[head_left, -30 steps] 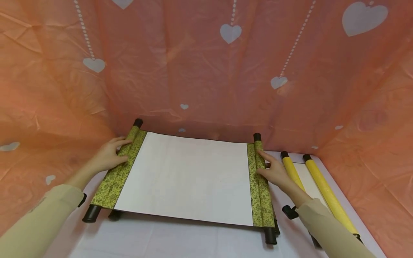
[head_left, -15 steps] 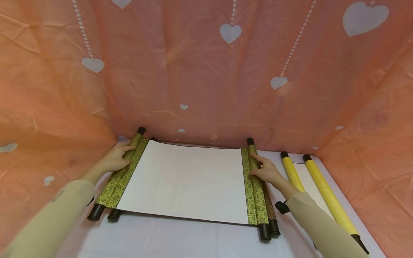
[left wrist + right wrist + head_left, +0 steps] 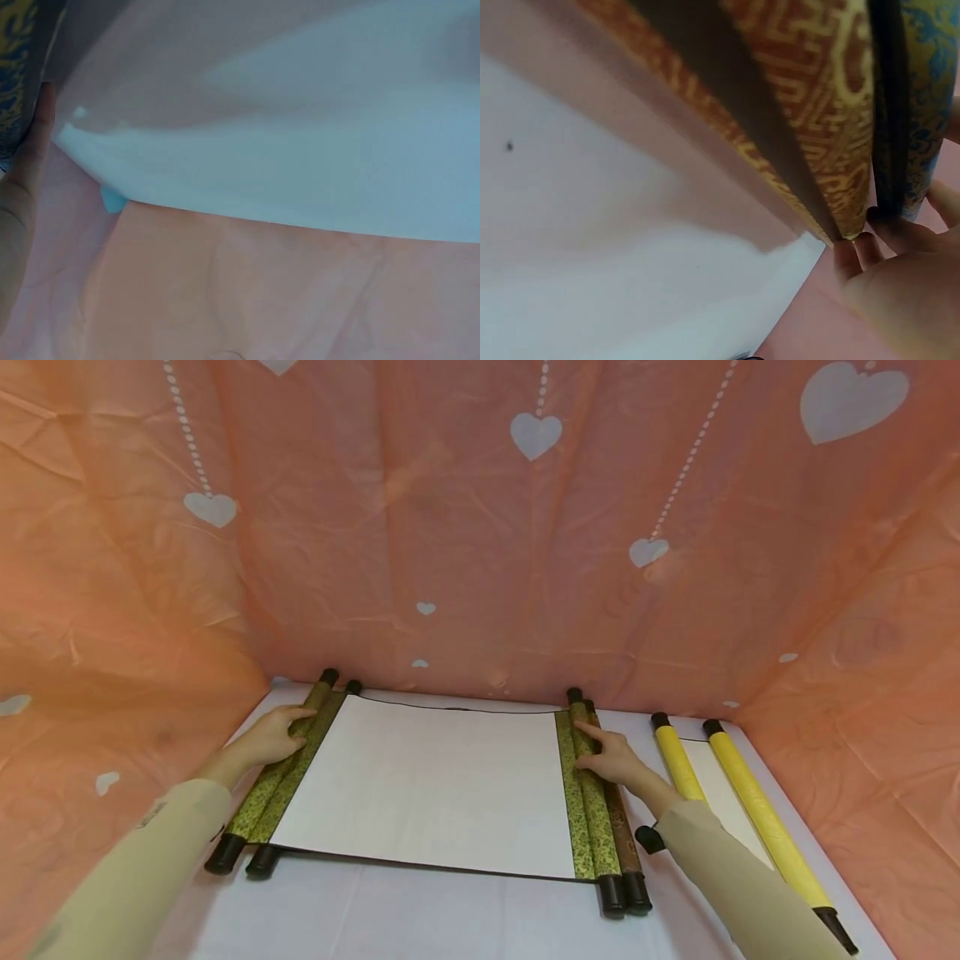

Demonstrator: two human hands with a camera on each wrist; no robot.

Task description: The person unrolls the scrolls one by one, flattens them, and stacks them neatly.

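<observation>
At the left of the head frame, the left hand keeps a narrow grip on the left roller of the green scroll, thumb and forefinger over the patterned wrap; its other fingers are hidden. A light hold seems best here, as a hard pinch could crease the wrap. Two black caps show just beside this roller, probably from a roller underneath.

The middle of the frame is the green scroll's white sheet, spread above the tabletop, its lower edge slanting down to the right. Good work would keep both rollers level and evenly spaced, so the sheet neither buckles nor strains.

Right of centre, the right hand holds the right roller, thumb and forefinger on its top. The brown scroll lies just beside and partly under; in the right wrist view fingertips come close to it, perhaps touching, so take care not to trap them or nudge it.

At the right of the frame, the yellow scroll lies apart, partly hidden by the sleeve.

No box or tray shows; how much paper the rollers hold cannot be told.
</observation>
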